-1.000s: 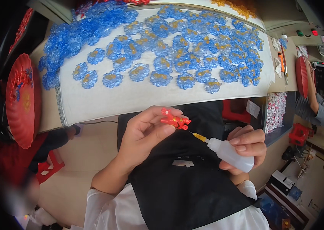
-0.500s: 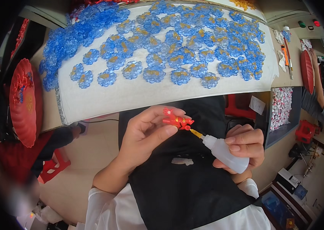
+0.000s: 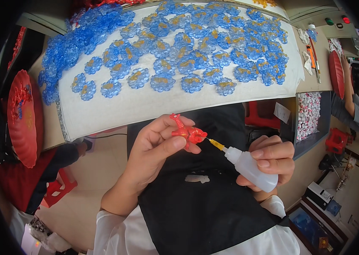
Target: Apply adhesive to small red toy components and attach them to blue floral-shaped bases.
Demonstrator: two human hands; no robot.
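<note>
Between the thumb and fingers of my left hand (image 3: 147, 155) is a small red figurine (image 3: 194, 135), held above my black-aproned lap. My right hand (image 3: 277, 159) is closed around a translucent white squeeze bottle (image 3: 251, 170), which tilts up toward the figurine. Its yellow-based needle tip (image 3: 216, 144) ends close beside the figurine's right end; whether they touch I cannot tell. On the table beyond lie many blue translucent flower-shaped pieces (image 3: 163, 81), most with a yellow-gold streak in the middle.
A white sheet (image 3: 103, 117) covers the table. At its left stand a pile of blue pieces (image 3: 77, 46) and a red scalloped tray (image 3: 24, 140). On the right are a slim orange tool (image 3: 310, 55) and a bin of small white-and-pink pieces (image 3: 309, 117). A co-worker's arm (image 3: 349, 91) shows there too.
My left hand has turned the figurine, so a plainer red side with an upright part shows instead of the yellow-and-black markings. The bottle has barely moved. The whole view has shifted slightly.
</note>
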